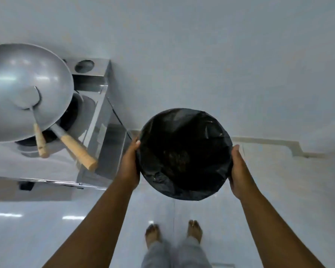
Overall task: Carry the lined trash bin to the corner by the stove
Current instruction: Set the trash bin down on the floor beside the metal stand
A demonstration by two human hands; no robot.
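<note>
Both hands' fingers (pixel 238 161) flat against the lined bin (pixel 184 153).

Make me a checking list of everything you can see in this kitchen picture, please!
Surface: pale glossy floor, bare feet standing on it.
Job's things: trash bin with a black liner over its rim, held up beside the stove, close to the wall.
Clutter: wok on the stove, a ladle inside it; both have wooden handles sticking out toward the person.
Grips: left hand and right hand press the bin's opposite sides.
Cables: nothing seen.
Surroundings: plain pale wall; a skirting strip runs along its base.
</note>
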